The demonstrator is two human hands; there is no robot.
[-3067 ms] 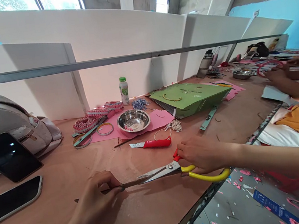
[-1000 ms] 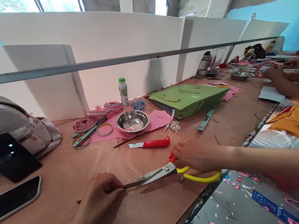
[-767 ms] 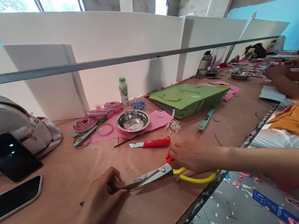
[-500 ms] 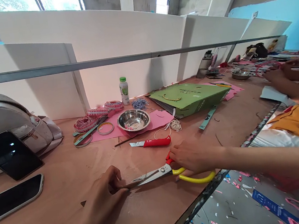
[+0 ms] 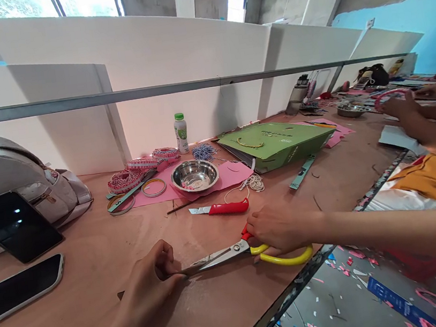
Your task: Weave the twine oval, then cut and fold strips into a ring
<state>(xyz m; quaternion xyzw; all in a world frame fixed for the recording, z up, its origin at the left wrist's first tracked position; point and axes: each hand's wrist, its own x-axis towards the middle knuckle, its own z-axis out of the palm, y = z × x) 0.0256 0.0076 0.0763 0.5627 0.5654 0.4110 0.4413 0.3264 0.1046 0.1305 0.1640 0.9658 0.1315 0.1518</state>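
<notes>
1. Desk (image 5: 215, 315): brownish top, bears all your gear; dark edge runs under your R forearm.
2. Backpack (image 5: 11, 165): lt. grey, far L on the desk.
3. Green bag (image 5: 280, 141): lies flat R of centre, nr the white partition, yellow cord handle on top.
4. Pink sheet (image 5: 233, 175): just L of the green bag.
5. Your R hand (image 5: 278, 228): fingers wrapped round the scissors' handles, nr the desk's R edge.
6. Your L hand (image 5: 152, 275): thumb + index pinch the dark strip right by the blade tips.
7. Scissors (image 5: 237, 247): yellow/red handles, in your R hand; blades point L at your L fingers, low over the desk. Can't tell if they touch it.
8. Phones: one (image 5: 16, 227) up against the backpack, other (image 5: 17, 292) in front of it; both screens dark.
9. Steel bowl (image 5: 202, 170): sits on the pink sheet, small pink bits inside.
10. Cutter (image 5: 228, 209): red handle, blade out, pointing L, btwn bowl and scissors.
11. Dark strip (image 5: 188, 270): btwn your L fingers and the blades; mostly hidden by your hand.
</notes>
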